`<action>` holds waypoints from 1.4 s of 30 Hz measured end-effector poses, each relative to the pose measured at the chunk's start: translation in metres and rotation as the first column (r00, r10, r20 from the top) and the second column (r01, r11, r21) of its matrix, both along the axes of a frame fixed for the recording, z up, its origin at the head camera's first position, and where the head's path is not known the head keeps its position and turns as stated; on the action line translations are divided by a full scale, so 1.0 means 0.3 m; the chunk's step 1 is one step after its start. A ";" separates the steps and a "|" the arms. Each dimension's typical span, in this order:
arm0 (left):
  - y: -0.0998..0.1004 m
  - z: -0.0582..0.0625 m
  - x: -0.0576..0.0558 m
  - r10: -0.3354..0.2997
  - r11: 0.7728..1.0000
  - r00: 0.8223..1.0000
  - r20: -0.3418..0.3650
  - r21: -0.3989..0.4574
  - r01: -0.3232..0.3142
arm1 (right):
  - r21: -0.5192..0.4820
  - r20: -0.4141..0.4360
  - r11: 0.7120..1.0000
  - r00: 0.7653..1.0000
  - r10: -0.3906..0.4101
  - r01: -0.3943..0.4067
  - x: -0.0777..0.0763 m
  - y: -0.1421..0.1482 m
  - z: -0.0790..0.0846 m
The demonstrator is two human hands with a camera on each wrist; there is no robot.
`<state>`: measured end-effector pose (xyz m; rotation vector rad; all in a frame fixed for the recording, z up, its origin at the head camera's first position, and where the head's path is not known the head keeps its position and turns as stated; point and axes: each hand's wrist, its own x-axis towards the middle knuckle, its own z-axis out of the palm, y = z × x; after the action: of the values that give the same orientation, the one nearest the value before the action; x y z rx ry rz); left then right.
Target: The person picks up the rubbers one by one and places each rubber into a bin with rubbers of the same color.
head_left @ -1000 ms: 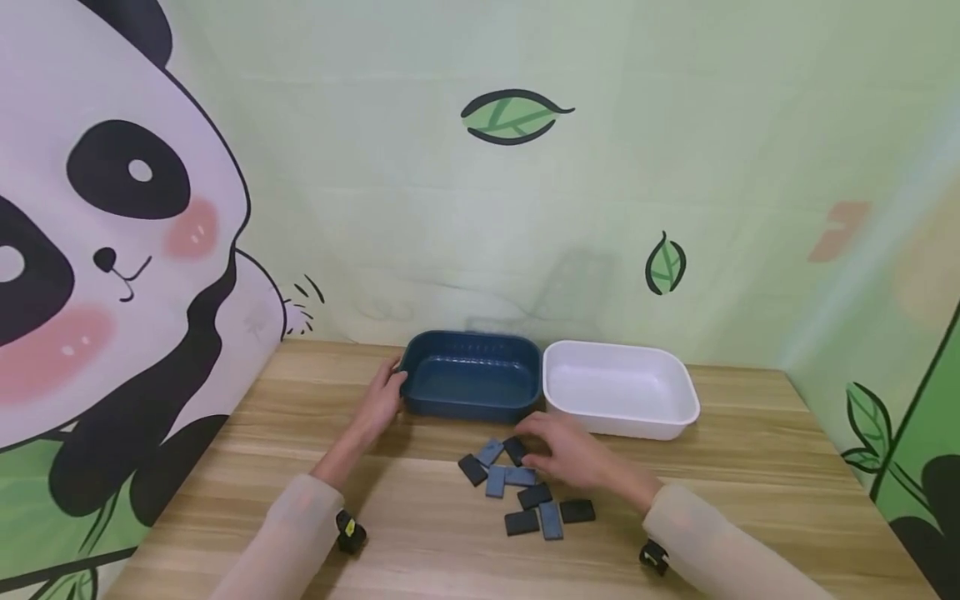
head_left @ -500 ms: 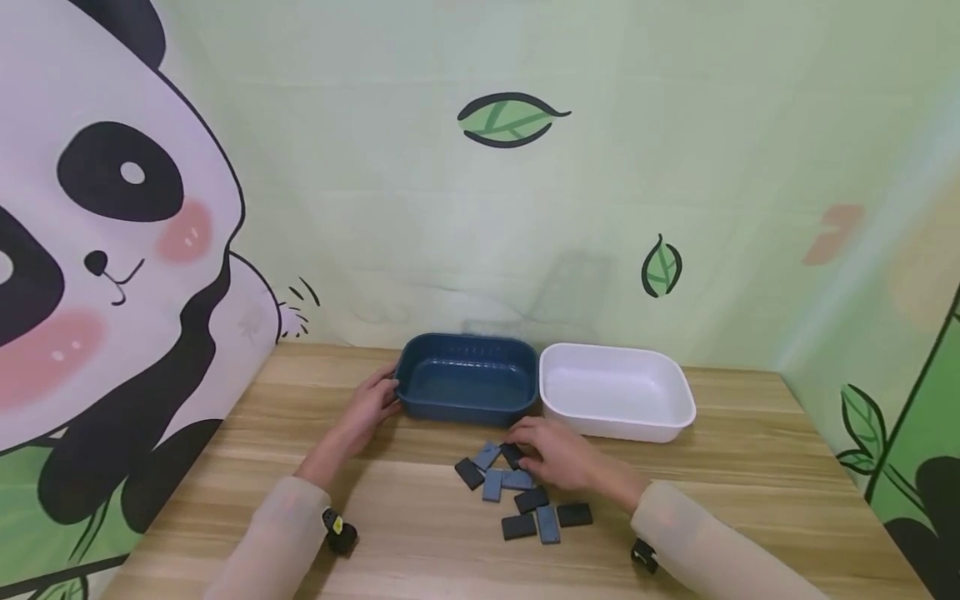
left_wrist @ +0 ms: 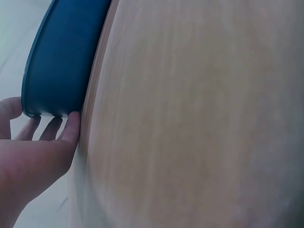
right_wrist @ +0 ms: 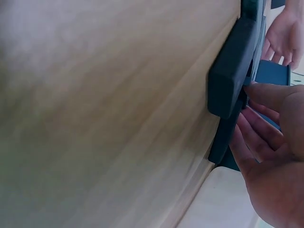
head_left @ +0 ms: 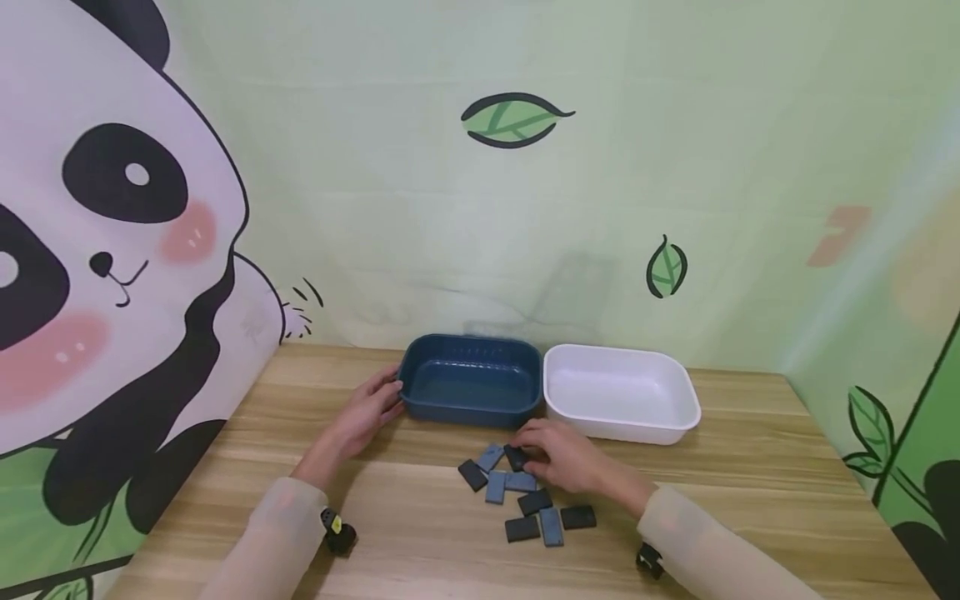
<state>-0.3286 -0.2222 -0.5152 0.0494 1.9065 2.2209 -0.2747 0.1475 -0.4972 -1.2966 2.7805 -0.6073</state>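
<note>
At lower centre, my right hand (head_left: 564, 458) partly covers a black tile (head_left: 515, 457); the panda (head_left: 142, 275) (a drawing) is cut off left.

Both basins are open from above: over the near rims I can drop straight into the dark blue rounded rectangular basin (head_left: 465, 414) or the white rounded rectangular basin (head_left: 622, 430). Between them runs only a thin seam, too tight to pass. The pale green printed backdrop (head_left: 405, 208) closes the far side; my left hand (head_left: 367, 414) blocks the blue basin's left end. Flat black and blue-grey rectangular tiles (head_left: 522, 529) crowd the middle, their far right corner covered by my right hand (head_left: 568, 460). Bare wood-grain table (head_left: 420, 517) leaves a lane left of them.
</note>
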 end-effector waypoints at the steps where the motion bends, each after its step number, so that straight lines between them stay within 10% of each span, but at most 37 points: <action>1: 0.001 0.001 0.000 0.002 1.000 1.000 0.000 0.002 -0.002 | -0.009 0.005 1.000 1.000 0.001 -0.001 -0.001 0.002 0.001; 28: 0.021 0.014 -0.010 0.049 0.999 0.998 0.041 0.021 -0.049 | -0.153 0.030 0.988 0.999 -0.013 0.017 0.020 -0.001 0.114; 42: 0.013 0.013 0.007 0.047 0.999 0.997 0.058 0.017 -0.048 | -0.427 0.169 0.870 0.967 -0.191 0.246 -0.092 -0.091 0.179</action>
<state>-0.3264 -0.2182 -0.5114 -0.0565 1.8762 2.2454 -0.3022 0.1200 -0.4436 -0.9432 2.8029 -1.3561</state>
